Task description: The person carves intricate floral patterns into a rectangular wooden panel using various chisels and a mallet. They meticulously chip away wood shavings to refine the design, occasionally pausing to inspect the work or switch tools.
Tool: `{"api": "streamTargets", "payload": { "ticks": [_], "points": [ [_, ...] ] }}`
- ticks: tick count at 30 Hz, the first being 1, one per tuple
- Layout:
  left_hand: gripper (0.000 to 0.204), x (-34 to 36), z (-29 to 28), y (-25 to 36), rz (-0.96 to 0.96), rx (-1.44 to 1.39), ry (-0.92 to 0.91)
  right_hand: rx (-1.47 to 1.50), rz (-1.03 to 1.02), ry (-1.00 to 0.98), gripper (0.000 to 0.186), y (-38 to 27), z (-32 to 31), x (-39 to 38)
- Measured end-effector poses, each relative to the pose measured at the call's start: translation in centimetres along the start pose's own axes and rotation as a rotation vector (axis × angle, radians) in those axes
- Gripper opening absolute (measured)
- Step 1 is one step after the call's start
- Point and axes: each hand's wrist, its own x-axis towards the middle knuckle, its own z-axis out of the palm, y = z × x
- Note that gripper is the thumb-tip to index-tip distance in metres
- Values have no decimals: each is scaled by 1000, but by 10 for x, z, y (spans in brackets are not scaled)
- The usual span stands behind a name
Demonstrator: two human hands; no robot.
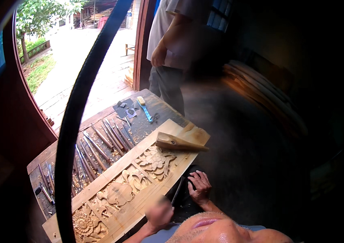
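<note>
A long pale wooden panel (129, 200), carved with flowers and leaves in framed sections, lies slantwise along the near side of the workbench. My left hand (159, 212) is at the panel's near edge, too blurred to show its fingers. Close beside it a thin grey rod (177, 191) slants upward; whether the hand holds it I cannot tell. My right hand (199, 186) rests on dark cloth off the panel's edge, fingers spread, with nothing visible in it. Across the panel's far right end lies a tapered wooden mallet (180, 142).
Several wooden-handled chisels (95, 148) lie in a row among shavings on the bench (155, 103). Beyond them are a blue-handled brush (144, 109) and dark sheet scraps (122, 106). A person (170, 48) stands by the doorway. A black strap (72, 109) crosses the view.
</note>
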Motion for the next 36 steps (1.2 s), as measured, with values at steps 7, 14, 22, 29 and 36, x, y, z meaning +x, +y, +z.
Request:
{"api": "streamTargets", "payload": {
  "ticks": [7,14,22,29,36],
  "points": [
    [11,7,-7,8,8,-44,-15,23,-2,-2,27,2,4,-1],
    [12,5,-6,6,2,-31,-18,46,-17,5,28,6,8,-3],
    [11,-1,-2,10,-23,-61,-68,56,-11,-9,28,3,4,-2],
    [13,-9,6,5,-35,24,-86,-35,-97,-324,19,-39,7,-33],
    [13,11,-10,21,-31,49,-80,542,211,-1130,27,-72,44,-68]
  ]
}}
